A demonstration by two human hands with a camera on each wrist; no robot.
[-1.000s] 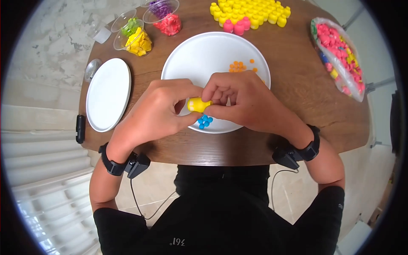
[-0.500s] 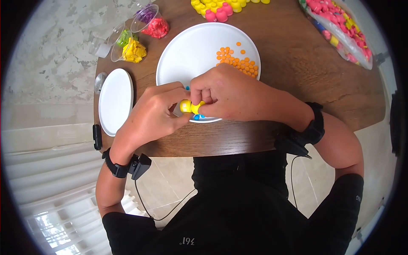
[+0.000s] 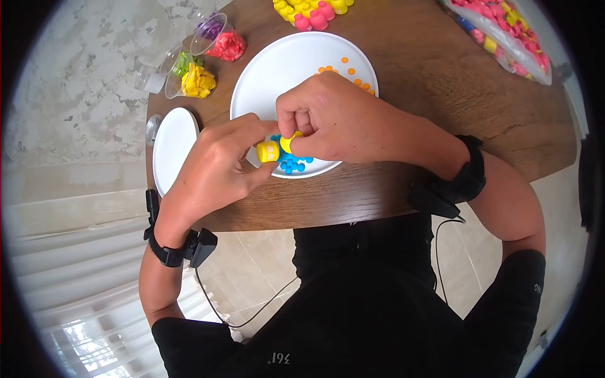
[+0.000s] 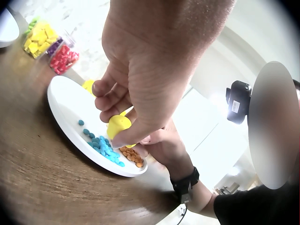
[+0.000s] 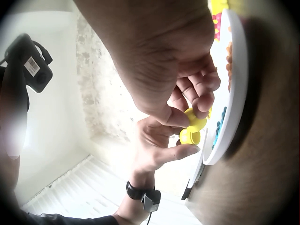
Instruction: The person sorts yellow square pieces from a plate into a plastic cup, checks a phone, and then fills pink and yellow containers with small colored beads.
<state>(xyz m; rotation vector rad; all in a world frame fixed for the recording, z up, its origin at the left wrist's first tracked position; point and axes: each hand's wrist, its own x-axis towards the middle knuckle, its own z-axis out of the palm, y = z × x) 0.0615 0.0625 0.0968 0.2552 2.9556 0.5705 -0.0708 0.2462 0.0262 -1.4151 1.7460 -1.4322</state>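
Note:
Between thumb and index finger the left hand (image 3: 217, 164) pinches a small yellow container (image 3: 268, 151); the right wrist view shows this yellow piece (image 5: 189, 137) with an open round mouth. Close beside it, the right hand (image 3: 343, 120) pinches a second, rounded yellow piece (image 3: 290, 142), apart from the first in the head view. Both hands are above the near part of a round white plate (image 3: 258, 82). Blue pellets (image 3: 292, 165) lie on the plate under the hands, and orange pellets (image 3: 358, 82) lie on its far right part, partly hidden by the right hand.
Clear cups with yellow pieces (image 3: 198, 82), red pieces (image 3: 225, 46), green and purple pieces stand at the back left. A second white plate (image 3: 173, 148) is at the left. Yellow and pink bottle-shaped pieces (image 3: 313, 16) stand behind; a filled plastic bag (image 3: 507, 38) lies back right.
The two yellow pieces, joined half a second ago, are now apart, one in each hand. More blue pellets show below the hands. The head view has shifted.

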